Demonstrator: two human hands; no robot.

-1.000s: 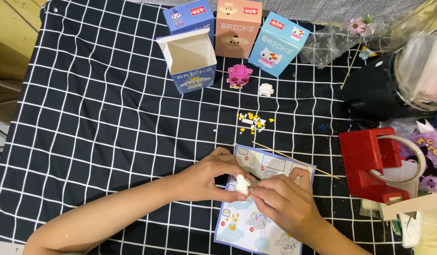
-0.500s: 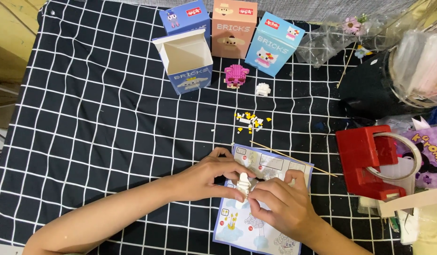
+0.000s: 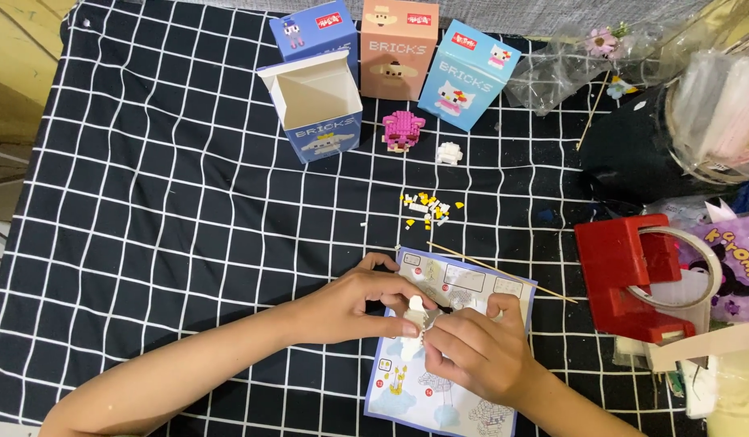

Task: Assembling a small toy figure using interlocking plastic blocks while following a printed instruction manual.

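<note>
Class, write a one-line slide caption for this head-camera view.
Both hands, left hand and right hand, hold a small white brick model above an instruction sheet.

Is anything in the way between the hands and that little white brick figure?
Nothing visible: the left hand and right hand both already grip the white figure above the instruction sheet.

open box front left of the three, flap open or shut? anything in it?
Open. The blue box stands upright with its top flap folded back, and the white inside that shows looks empty; its bottom is hidden from this angle.
</note>
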